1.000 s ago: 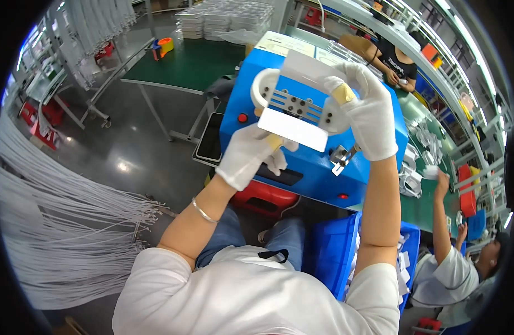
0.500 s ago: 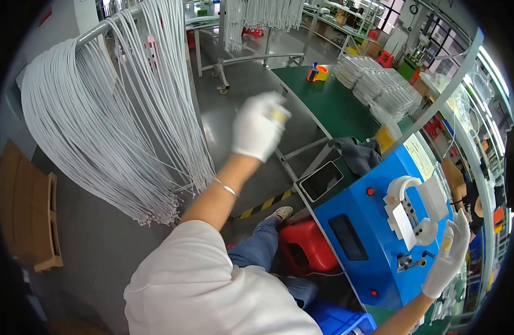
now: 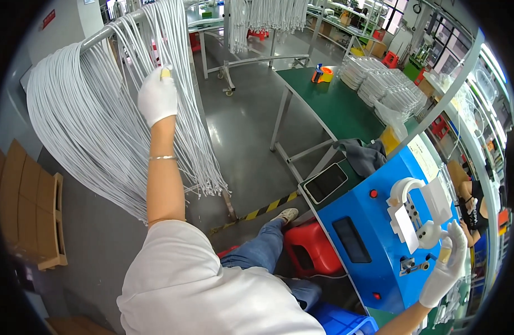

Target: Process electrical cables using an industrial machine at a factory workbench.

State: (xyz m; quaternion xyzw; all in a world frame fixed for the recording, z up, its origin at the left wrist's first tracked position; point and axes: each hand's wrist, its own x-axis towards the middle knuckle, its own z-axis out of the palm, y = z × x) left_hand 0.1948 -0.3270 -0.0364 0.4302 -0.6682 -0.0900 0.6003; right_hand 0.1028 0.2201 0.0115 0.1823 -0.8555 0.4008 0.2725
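A thick curtain of white cables [image 3: 84, 128] hangs over a metal bar [image 3: 103, 34] at the left. My left hand [image 3: 158, 100], in a white glove with a yellowish thumb covering, is raised among the front strands. Its fingers are curled in against a cable, and their tips are partly hidden. At the right, a blue benchtop machine [image 3: 357, 201] carries a white ring-shaped head with pale flaps [image 3: 416, 209]. My right hand [image 3: 444, 271], gloved the same way, is beside the front of that head, fingers stretched upward and holding nothing I can see.
A dark-screened phone [image 3: 325, 182] and grey cloth [image 3: 362, 156] lie by the machine. Farther back on the green table [image 3: 307, 95] are a tape dispenser [image 3: 322, 74] and stacked bundles in clear wrap [image 3: 385, 84]. A red stool [image 3: 313, 248] and blue bin [image 3: 343, 321] stand below; cardboard boxes [image 3: 28, 206] are at left.
My left hand has swung left from over the aisle to the hanging cables, where its fingers curl in. My right hand stays beside the machine. The view has shifted slightly.
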